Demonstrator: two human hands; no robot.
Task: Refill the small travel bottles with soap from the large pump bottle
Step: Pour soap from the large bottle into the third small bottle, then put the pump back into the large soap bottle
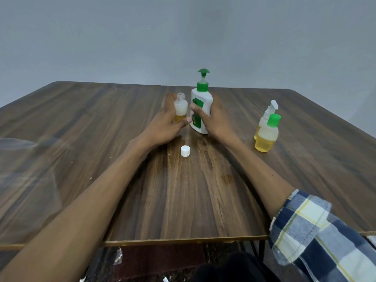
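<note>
Dim, even light; wide-angle bending at edges, blurred smear left

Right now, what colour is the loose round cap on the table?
White small round cap, head view.

Plain room: wooden table (81, 139), bare grey wall (122, 37)

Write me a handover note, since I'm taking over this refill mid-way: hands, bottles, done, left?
Left hand grips the open small bottle, upright, holding only a shallow layer of yellow soap.
Right hand grips the large pump bottle, tilted beside it.
White cap lies loose on the table, nearer you.
Green-capped bottle and spray bottle stand capped at right, holding soap; probably done.
Left: finish filling the open bottle, then cap it.
</note>
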